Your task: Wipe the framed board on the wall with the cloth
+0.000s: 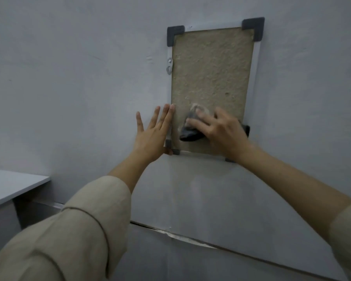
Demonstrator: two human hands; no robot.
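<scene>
Right hand (217, 130) pressed flat-ish on the dark cloth (190, 131), fingers spread and curled over it, pinning it against the lower part of the framed board (211, 78). Cloth bunched, poking out past the fingertips toward the other hand. Left hand (152, 132) open, fingers straight and splayed, palm to the wall (69, 78), fingertips touching the board's frame edge just beside the cloth; likely bracing the board. Wiping looks under way at the bottom strip only. Rough tan surface above the right hand shows no clear wiped or unwiped mark, so progress cannot be read; by position, most of the board above the hand may remain.
</scene>
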